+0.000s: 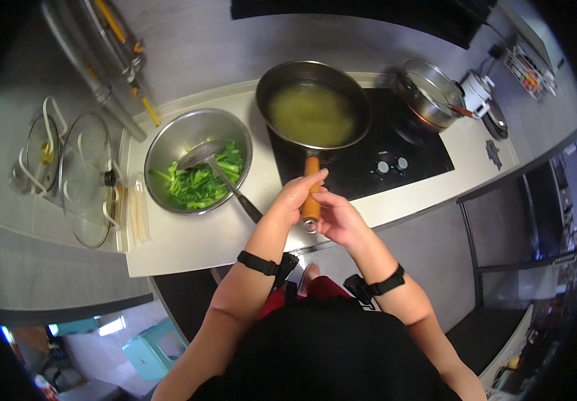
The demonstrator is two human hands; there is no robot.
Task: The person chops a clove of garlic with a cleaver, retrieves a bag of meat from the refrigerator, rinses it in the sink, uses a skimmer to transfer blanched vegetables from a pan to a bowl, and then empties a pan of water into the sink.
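A deep dark wok with yellowish-green liquid in it is over the left side of the black cooktop. Its wooden handle points towards me, with a metal ring at the end. My left hand is on the handle from the left, fingers stretched over its top. From the right, my right hand closes around the lower handle. Left of the wok, a steel bowl holds cooked leafy greens. A slotted skimmer rests in it, its black handle reaching towards my left forearm.
A steel pot with a wooden-handled utensil stands on the right burner. Glass lids hang in a wall rack at left, beside packaged chopsticks. The counter's front edge runs before me. A grey cloth-like piece lies at right.
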